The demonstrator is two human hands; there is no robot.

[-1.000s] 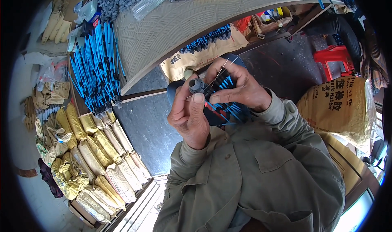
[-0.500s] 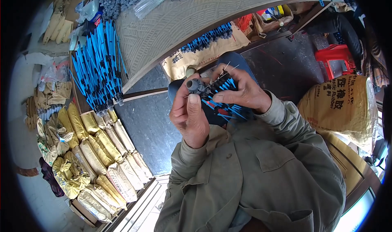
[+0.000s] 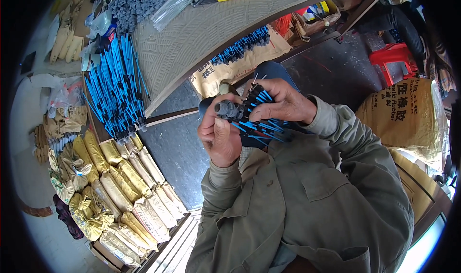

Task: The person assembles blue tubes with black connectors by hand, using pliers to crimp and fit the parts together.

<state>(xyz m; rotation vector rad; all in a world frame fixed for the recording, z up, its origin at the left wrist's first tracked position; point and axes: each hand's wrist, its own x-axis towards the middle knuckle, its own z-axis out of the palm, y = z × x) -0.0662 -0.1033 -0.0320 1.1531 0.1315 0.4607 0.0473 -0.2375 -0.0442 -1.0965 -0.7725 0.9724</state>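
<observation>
While the left hand (image 3: 222, 137) grips a small grey cylindrical plastic fitting (image 3: 226, 110) between thumb and fingers, the right hand (image 3: 283, 102) clasps a fanned bundle of thin blue plastic rods with black tips (image 3: 257, 119) against that fitting. Both hands are closed on their loads; neither is released.

Compared with the view one second earlier, the bundle now spreads wider beneath the right hand, and more blue rods show below the knuckles. The right hand sits lower and further over the fitting than before, with its fingers curled across the rod ends. The left hand keeps much the same posture, thumb upright behind the fitting.

Judged from this change, the rods are being gathered and seated at the fitting, and that work appears to be midway: the rod ends are not yet aligned.

Both things are held above the lap, in front of the olive-green jacket (image 3: 307, 210). A larger stock of like blue rods (image 3: 115, 90) lies at the left edge of the woven-mat-covered workbench (image 3: 192, 37), well apart from the hands.
</observation>
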